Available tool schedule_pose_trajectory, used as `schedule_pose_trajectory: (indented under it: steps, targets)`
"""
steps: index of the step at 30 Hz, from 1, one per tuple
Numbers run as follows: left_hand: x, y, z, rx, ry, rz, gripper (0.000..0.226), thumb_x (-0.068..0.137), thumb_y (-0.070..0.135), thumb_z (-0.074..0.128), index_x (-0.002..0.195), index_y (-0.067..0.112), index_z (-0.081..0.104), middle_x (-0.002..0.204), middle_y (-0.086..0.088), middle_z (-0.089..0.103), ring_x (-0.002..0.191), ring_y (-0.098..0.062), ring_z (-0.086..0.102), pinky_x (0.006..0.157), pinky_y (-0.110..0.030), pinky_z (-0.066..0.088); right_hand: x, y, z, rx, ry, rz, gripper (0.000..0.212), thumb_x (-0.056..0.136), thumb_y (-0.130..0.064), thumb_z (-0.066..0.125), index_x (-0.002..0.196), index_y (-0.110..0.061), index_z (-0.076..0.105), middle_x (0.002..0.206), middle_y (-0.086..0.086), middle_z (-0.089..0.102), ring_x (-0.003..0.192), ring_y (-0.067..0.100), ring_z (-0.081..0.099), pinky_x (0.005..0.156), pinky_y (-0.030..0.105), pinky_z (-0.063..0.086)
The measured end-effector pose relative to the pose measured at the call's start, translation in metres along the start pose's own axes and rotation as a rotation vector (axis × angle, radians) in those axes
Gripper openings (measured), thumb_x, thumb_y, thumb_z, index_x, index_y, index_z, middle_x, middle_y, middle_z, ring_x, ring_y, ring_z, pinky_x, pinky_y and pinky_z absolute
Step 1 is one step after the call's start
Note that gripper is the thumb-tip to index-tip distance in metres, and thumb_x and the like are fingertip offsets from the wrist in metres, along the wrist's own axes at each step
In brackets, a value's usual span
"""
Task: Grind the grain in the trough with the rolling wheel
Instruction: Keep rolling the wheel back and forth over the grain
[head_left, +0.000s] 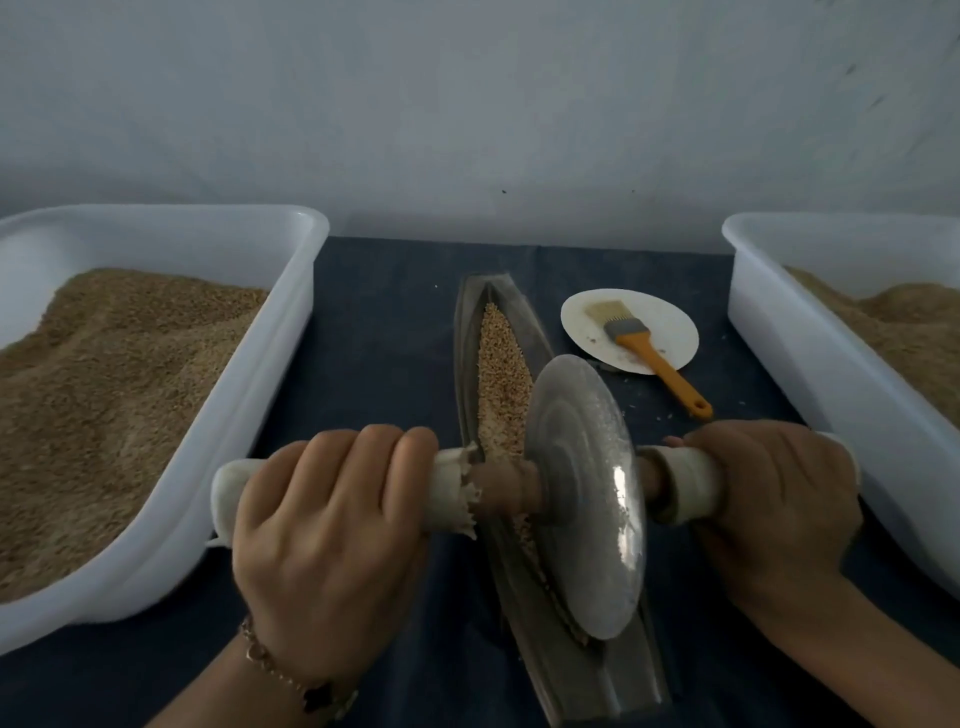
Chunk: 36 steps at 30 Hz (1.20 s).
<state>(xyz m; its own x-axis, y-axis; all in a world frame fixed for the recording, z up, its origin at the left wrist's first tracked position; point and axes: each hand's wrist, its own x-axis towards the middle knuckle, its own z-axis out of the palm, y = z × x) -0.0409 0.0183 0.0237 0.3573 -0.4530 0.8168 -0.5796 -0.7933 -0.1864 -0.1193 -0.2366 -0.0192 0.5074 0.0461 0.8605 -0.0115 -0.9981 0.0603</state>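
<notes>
Both hands grip the rolling wheel's axle over the trough.
Left hand (322, 525) and right hand (769, 514) curl their fingers round the wrapped handles; the rolling wheel (584, 493) stands in the trough (524, 322) mid-bench, hiding the grain (501, 374) beneath it.

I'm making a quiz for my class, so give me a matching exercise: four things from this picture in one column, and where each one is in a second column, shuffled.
Things
1. brush
2. rolling wheel
3. left hand
4. right hand

Places
A. standing in the trough
B. gripping the handle end nearer the right tub
C. lying on the white plate
D. gripping the handle end nearer the left tub

Pairs: 1-C, 2-A, 3-D, 4-B
</notes>
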Motion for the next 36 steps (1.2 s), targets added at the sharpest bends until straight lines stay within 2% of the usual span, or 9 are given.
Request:
schedule_pose_trajectory:
  steps: [7,10,15,19,22,24,28,32,36]
  targets:
    - [-0.005,-0.001,-0.006,-0.032,-0.030,-0.008,0.010,0.066,0.005,0.075,0.074,0.008,0.069,0.068,-0.006,0.063,0.058,-0.029,0.059,0.062,-0.036,0.035,-0.001,0.002,-0.009,-0.040,0.003,-0.072,0.036,0.069,-0.010,0.074,0.098,-0.006,0.053,0.080,0.020,0.066,0.082,0.030,0.054,0.073,0.045,0.041]
    - [0.000,-0.007,0.002,-0.091,-0.138,0.004,0.010,0.068,0.009,0.073,0.068,0.010,0.063,0.061,-0.004,0.057,0.053,-0.026,0.053,0.054,-0.036,0.035,0.009,0.000,-0.012,-0.096,-0.121,-0.064,0.029,0.067,-0.006,0.073,0.092,-0.007,0.058,0.075,0.014,0.063,0.069,0.031,0.058,0.067,0.041,0.040]
    - [0.038,-0.023,0.036,-0.081,-0.593,-0.065,0.025,0.063,0.030,0.068,0.059,0.022,0.045,0.052,0.008,0.045,0.045,-0.014,0.041,0.047,-0.021,0.025,0.062,0.010,0.010,-0.075,-0.643,0.037,0.035,0.059,-0.021,0.075,0.081,-0.029,0.048,0.062,-0.010,0.043,0.054,0.020,0.043,0.050,0.026,0.026]
    - [0.085,-0.035,0.076,-0.119,-0.969,-0.123,0.028,0.061,0.049,0.059,0.058,0.021,0.061,0.055,0.007,0.057,0.052,-0.011,0.053,0.048,-0.022,0.033,0.095,0.026,0.049,-0.034,-1.029,0.175,0.011,0.071,-0.031,0.059,0.072,-0.027,0.048,0.068,-0.010,0.048,0.067,0.019,0.051,0.053,0.027,0.028]
    - [0.116,-0.042,0.094,-0.254,-1.303,-0.180,0.020,0.055,0.035,0.072,0.057,0.016,0.069,0.052,0.001,0.063,0.055,-0.015,0.060,0.056,-0.024,0.044,0.114,0.033,0.068,0.147,-1.254,0.346,0.008,0.060,-0.018,0.066,0.057,-0.019,0.059,0.059,-0.003,0.060,0.061,0.018,0.058,0.050,0.024,0.033]
    - [0.120,-0.047,0.100,-0.290,-1.378,-0.218,0.016,0.054,0.023,0.077,0.062,0.011,0.069,0.056,-0.004,0.066,0.052,-0.017,0.058,0.057,-0.023,0.044,0.127,0.034,0.074,0.183,-1.355,0.376,0.010,0.056,-0.014,0.071,0.051,-0.016,0.063,0.052,0.000,0.062,0.053,0.017,0.059,0.048,0.021,0.038]
    - [0.108,-0.047,0.097,-0.299,-1.349,-0.285,0.014,0.057,0.024,0.076,0.062,0.012,0.070,0.068,-0.007,0.070,0.060,-0.018,0.062,0.064,-0.028,0.052,0.135,0.030,0.074,0.044,-1.307,0.311,0.006,0.058,-0.019,0.068,0.060,-0.017,0.063,0.061,0.000,0.062,0.059,0.017,0.058,0.050,0.023,0.036]
    - [0.078,-0.033,0.075,-0.091,-0.940,-0.181,0.024,0.071,0.042,0.057,0.060,0.021,0.057,0.058,0.006,0.056,0.053,-0.011,0.053,0.049,-0.023,0.037,0.099,0.023,0.051,-0.051,-1.012,0.180,0.005,0.068,-0.031,0.054,0.070,-0.027,0.051,0.066,-0.009,0.048,0.060,0.016,0.047,0.050,0.026,0.028]
    - [0.049,-0.017,0.043,0.005,-0.557,-0.007,0.021,0.067,0.039,0.054,0.061,0.023,0.041,0.053,0.008,0.044,0.044,-0.012,0.039,0.046,-0.020,0.021,0.063,0.006,0.019,-0.123,-0.756,0.136,0.032,0.066,-0.034,0.069,0.070,-0.032,0.037,0.055,-0.011,0.035,0.049,0.016,0.038,0.046,0.025,0.020]
